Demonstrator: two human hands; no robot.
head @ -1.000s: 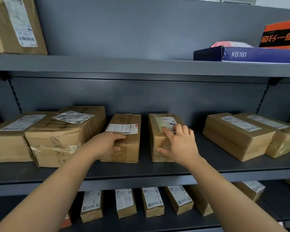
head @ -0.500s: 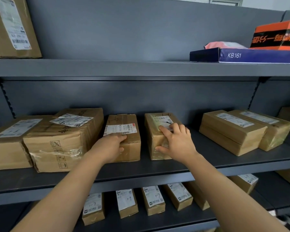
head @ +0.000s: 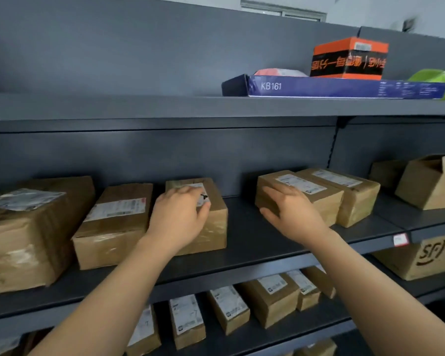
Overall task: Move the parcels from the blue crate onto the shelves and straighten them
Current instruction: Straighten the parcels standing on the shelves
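At the left end of the middle shelf (head: 254,242) a big parcel (head: 23,240) is seen, with a second parcel (head: 113,222) just beside it on the right, both near the front edge. Next, a third parcel (head: 213,227) is gripped at its near left corner by the left hand (head: 177,222), the fingers curled over its top and label. A bare stretch of shelf follows. The fourth parcel (head: 316,199) is held at its near left corner by the right hand (head: 290,214), with fingers spread on top and the thumb pressed to the left face. A fifth parcel (head: 357,199) is set touching it on the right, and both are turned at an angle to the front edge. Past the upright, an open box (head: 429,181) is placed on the next bay. Toward the right of the top shelf (head: 113,106) a flat blue box (head: 344,88) is laid. An orange box (head: 350,57) is seen on or behind it, which cannot be told, and a green bag (head: 437,78) at its right end. On the lower shelf (head: 272,335) a row of small parcels (head: 229,309) is laid, labels up
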